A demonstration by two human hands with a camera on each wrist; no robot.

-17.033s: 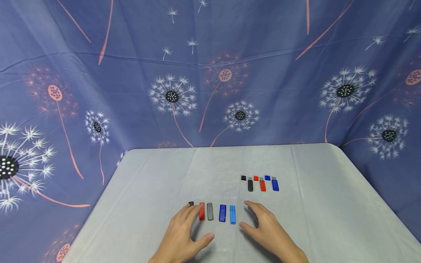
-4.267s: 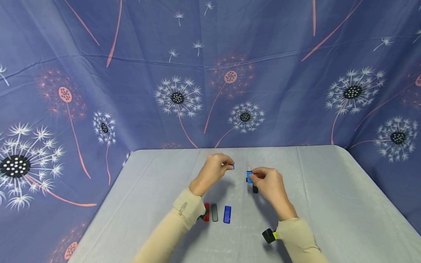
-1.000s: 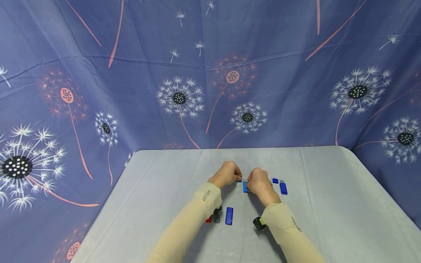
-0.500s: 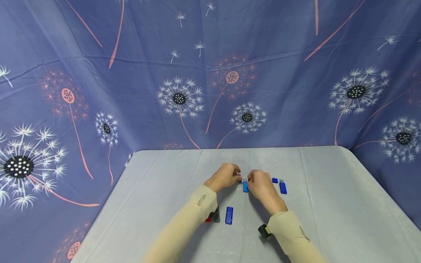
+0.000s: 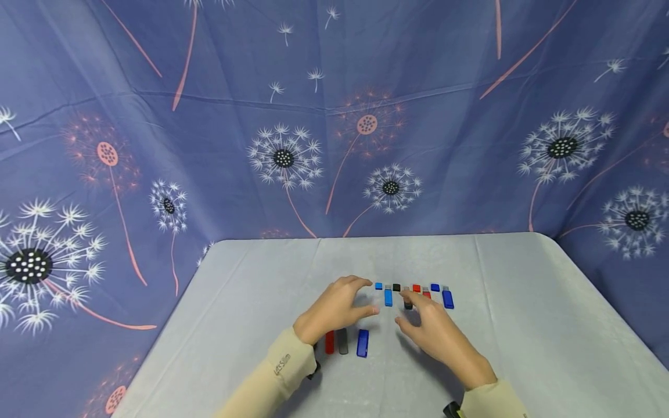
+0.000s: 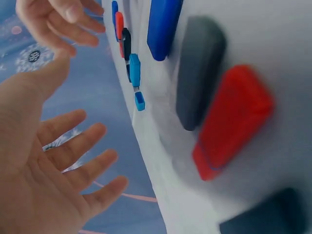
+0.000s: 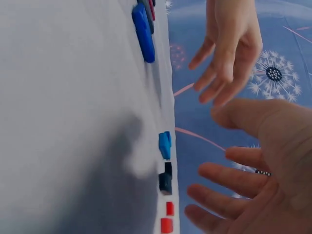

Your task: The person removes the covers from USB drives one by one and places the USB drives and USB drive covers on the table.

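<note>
My left hand hovers over the table, fingers spread and holding nothing. Opposite it, my right hand is likewise loose and holds nothing. Just past the fingertips, a light blue USB stick lies uncapped, its small cap to its upper left. It forms the left end of a back row with a black USB stick, partly covered by my right fingers, a red USB stick and a dark blue USB stick. Each has its cap off beside its metal plug.
Nearer me lie a capped red stick, a grey stick and a dark blue stick. A dark stick shows in the left wrist view, mostly hidden by my left wrist in the head view. A patterned curtain hangs behind the table.
The light blue USB stick has gone from the front row, capped, to the back row, uncapped. Within the last second both hands let go and drew back toward me, apart.
</note>
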